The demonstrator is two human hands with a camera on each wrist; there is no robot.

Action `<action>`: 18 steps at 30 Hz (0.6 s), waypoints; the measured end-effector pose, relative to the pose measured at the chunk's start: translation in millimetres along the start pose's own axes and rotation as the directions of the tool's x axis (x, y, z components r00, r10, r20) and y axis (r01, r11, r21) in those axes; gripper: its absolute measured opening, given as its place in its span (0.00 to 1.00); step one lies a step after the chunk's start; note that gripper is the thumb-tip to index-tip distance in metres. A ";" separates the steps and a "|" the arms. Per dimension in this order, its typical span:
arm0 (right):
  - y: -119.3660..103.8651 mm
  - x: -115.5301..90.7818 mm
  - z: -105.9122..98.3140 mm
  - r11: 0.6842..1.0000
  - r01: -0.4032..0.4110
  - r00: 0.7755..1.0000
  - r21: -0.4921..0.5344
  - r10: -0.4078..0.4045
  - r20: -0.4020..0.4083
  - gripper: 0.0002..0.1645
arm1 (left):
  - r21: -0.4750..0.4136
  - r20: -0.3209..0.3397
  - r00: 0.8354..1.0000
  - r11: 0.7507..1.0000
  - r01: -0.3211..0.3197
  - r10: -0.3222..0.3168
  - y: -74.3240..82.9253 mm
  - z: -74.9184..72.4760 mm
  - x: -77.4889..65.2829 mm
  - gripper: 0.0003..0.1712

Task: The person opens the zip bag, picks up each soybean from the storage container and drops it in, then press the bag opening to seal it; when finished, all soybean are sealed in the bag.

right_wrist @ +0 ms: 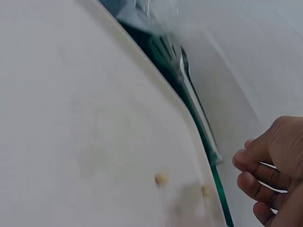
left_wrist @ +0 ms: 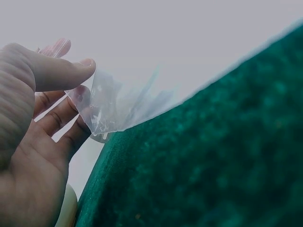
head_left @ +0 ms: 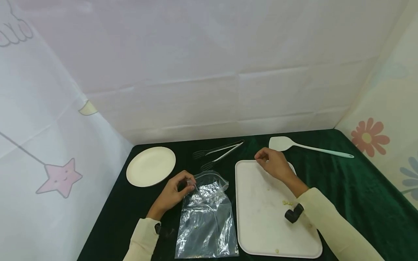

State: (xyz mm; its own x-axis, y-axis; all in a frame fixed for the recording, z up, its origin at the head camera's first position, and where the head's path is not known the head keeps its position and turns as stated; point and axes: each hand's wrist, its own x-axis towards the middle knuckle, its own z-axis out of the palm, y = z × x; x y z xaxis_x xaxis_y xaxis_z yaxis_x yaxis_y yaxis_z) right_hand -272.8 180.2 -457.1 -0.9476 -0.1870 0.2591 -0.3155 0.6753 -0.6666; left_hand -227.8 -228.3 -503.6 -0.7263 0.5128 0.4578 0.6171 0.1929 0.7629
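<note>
My left hand [head_left: 174, 190] pinches the top edge of a clear zip-top plastic bag [head_left: 207, 232] between thumb and fingers. In the left wrist view a fold of the bag [left_wrist: 106, 104] hangs from the thumb. The bag lies on the dark cloth, with a small pale bean-like piece [head_left: 196, 227] showing at it. Over the far end of a white tray [head_left: 258, 217] is my right hand [head_left: 272, 163], its fingers curled and thumb close to the forefinger. I cannot tell whether a small piece is between those fingertips. Several yellowish bean-like pieces [head_left: 287, 203] lie on the tray.
Behind the bag lie metal tongs [head_left: 223, 154]. An off-white oval plate [head_left: 151, 166] sits at the far left of the green cloth [head_left: 356, 195]. Beyond the tray, a white spatula [head_left: 284, 143] with a pale green handle lies near the wall sheet [head_left: 209, 90].
</note>
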 end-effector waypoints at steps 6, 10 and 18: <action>28.1 0.8 -2.9 0.989 -0.015 1.000 -0.147 0.012 -0.018 0.04 | 0.005 -0.008 1.000 1.000 0.000 0.000 -0.3 -0.5 -1.1 0.13; 36.3 1.1 4.5 0.983 -0.019 0.999 -0.183 0.013 -0.035 0.04 | -0.002 0.001 1.000 1.000 -0.004 0.004 -0.1 -0.2 -1.6 0.13; 43.0 2.5 17.7 0.970 -0.009 0.998 -0.241 -0.007 -0.067 0.04 | -0.005 -0.003 1.000 1.000 -0.008 0.008 -1.7 1.4 -0.4 0.13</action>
State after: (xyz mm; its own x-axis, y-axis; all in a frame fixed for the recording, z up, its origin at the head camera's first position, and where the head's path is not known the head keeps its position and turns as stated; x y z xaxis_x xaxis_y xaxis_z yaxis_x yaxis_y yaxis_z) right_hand -289.7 196.1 -497.4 -0.9397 -0.1435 0.3106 -0.2854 0.8293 -0.4804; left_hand -228.1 -227.7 -505.7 -0.7222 0.5114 0.4657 0.6216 0.1846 0.7613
